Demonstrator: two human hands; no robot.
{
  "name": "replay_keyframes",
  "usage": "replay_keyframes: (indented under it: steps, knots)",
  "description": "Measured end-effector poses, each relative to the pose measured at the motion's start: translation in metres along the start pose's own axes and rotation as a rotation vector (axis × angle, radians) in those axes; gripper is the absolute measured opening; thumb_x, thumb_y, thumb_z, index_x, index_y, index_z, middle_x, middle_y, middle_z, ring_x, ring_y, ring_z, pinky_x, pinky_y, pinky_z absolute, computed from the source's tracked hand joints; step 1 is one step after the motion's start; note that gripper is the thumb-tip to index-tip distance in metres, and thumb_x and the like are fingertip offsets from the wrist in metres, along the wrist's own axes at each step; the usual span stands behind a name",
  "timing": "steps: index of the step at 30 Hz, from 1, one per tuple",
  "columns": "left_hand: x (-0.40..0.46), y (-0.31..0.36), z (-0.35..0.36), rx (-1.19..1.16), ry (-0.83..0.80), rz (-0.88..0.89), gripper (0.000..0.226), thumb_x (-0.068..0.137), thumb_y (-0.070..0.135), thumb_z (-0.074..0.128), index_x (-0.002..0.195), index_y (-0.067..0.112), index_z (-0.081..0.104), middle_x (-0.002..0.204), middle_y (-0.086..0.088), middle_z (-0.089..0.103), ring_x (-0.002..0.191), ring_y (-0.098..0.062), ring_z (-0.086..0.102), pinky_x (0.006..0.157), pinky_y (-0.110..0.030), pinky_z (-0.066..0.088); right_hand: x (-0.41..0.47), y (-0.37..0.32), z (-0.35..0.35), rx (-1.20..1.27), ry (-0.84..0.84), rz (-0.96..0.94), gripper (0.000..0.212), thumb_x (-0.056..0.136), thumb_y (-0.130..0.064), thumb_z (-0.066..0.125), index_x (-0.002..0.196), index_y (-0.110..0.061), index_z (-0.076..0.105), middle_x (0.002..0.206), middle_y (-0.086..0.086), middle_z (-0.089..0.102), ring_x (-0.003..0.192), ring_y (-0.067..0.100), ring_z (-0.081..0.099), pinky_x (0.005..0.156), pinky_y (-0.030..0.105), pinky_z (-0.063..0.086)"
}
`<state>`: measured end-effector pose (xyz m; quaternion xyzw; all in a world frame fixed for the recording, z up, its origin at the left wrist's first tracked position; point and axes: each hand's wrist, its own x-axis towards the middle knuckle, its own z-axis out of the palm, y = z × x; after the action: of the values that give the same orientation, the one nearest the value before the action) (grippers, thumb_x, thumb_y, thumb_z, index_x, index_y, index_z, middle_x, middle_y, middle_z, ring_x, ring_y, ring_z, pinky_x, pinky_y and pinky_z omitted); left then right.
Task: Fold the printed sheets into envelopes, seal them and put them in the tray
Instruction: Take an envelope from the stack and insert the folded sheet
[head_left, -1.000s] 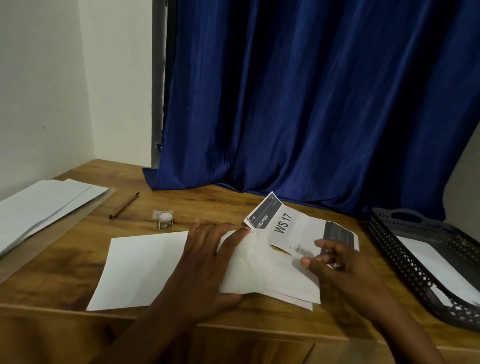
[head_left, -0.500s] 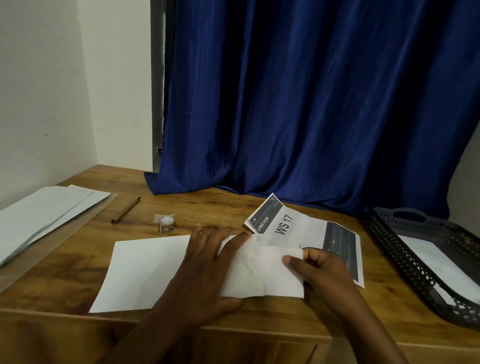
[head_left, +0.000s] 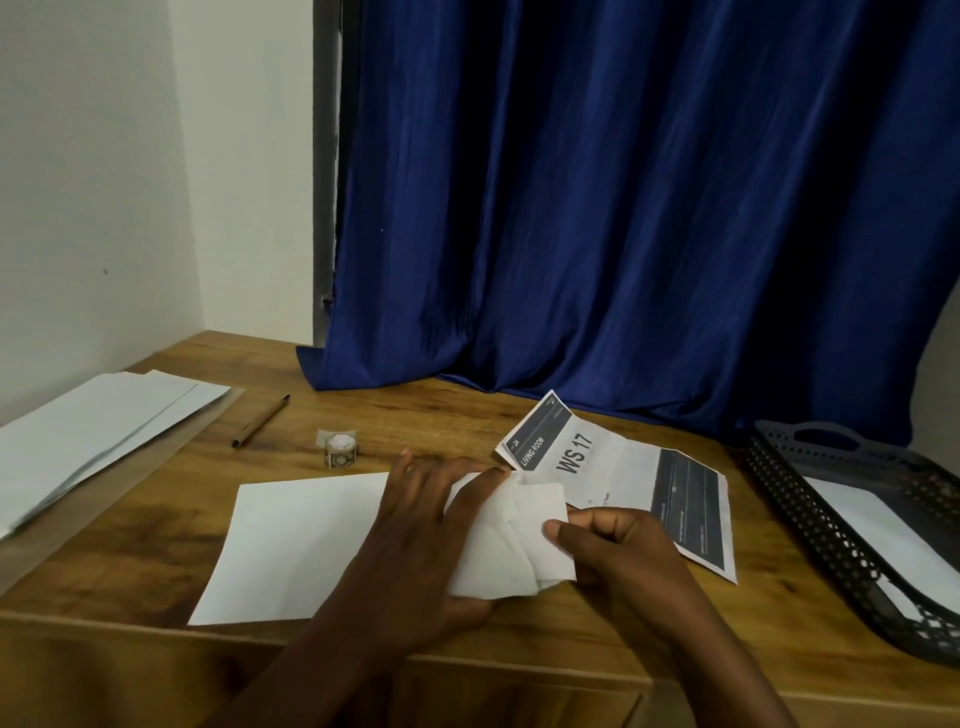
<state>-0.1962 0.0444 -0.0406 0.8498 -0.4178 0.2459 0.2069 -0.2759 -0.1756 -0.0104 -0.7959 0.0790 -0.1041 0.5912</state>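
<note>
Centrally, near the worktop (head_left: 156, 530) front edge: white sheet (head_left: 301, 540) lying flat, long axis left-right, pinned under left hand (head_left: 426, 535), fingers spread flat. Right end folded over, pinched between right hand (head_left: 618, 551) thumb and fingers. Just behind, printed sheet (head_left: 623, 478) angled toward the curtain (head_left: 623, 208). Far right at the edge, tray (head_left: 810, 514) with one white envelope (head_left: 878, 530). Left: paper stack (head_left: 93, 431), pen (head_left: 260, 421), tape roll (head_left: 340, 449), bare wood between.
</note>
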Motion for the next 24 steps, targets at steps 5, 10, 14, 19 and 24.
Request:
replay_keyframes:
  steps: [5, 10, 14, 19, 24]
  knots:
    - [0.001, 0.0, 0.0, -0.014, 0.003, 0.021, 0.107, 0.066, 0.077, 0.066, 0.154, 0.034, 0.023, 0.151, 0.002, 0.037, 0.138, -0.021, 0.037, 0.121, -0.055, 0.013, 0.004, -0.006, 0.009, 0.011, -0.047, -0.021, 0.014, 0.083, -0.029, 0.078, 0.081, -0.016, 0.082, 0.085, 0.009, 0.079, 0.088, 0.033, 0.073, 0.077, 0.039, 0.059]
    - [0.0, 0.001, -0.004, 0.017, -0.027, 0.02, 0.106, 0.066, 0.073, 0.067, 0.154, 0.033, 0.024, 0.152, 0.002, 0.037, 0.139, -0.021, 0.037, 0.123, -0.055, 0.013, 0.011, -0.012, 0.034, 0.006, -0.042, -0.031, 0.015, 0.088, -0.01, 0.072, 0.078, -0.013, 0.083, 0.081, 0.008, 0.079, 0.074, 0.018, 0.071, 0.069, 0.03, 0.053]
    - [0.0, 0.001, -0.006, 0.002, -0.053, 0.003, 0.106, 0.066, 0.072, 0.066, 0.154, 0.035, 0.021, 0.152, 0.002, 0.037, 0.139, -0.022, 0.036, 0.123, -0.055, 0.01, 0.014, -0.012, 0.047, -0.016, -0.046, -0.015, 0.023, 0.092, -0.005, 0.064, 0.076, -0.007, 0.08, 0.073, 0.009, 0.076, 0.067, 0.013, 0.065, 0.058, 0.024, 0.048]
    - [0.002, 0.001, -0.005, -0.023, -0.069, -0.013, 0.104, 0.07, 0.079, 0.061, 0.155, 0.037, 0.019, 0.158, 0.007, 0.03, 0.145, -0.017, 0.028, 0.124, -0.047, -0.002, 0.013, -0.005, 0.048, 0.019, -0.054, 0.009, 0.025, 0.095, -0.013, 0.064, 0.077, -0.013, 0.082, 0.079, 0.009, 0.077, 0.072, 0.015, 0.068, 0.062, 0.028, 0.049]
    - [0.001, 0.001, -0.001, -0.066, -0.258, -0.081, 0.102, 0.075, 0.097, 0.027, 0.159, 0.041, 0.008, 0.161, 0.026, -0.001, 0.14, 0.016, -0.018, 0.122, -0.035, -0.013, 0.002, 0.008, 0.024, 0.0, 0.124, -0.036, 0.011, 0.09, -0.032, 0.071, 0.086, -0.03, 0.081, 0.086, -0.008, 0.078, 0.083, 0.008, 0.072, 0.072, 0.028, 0.057]
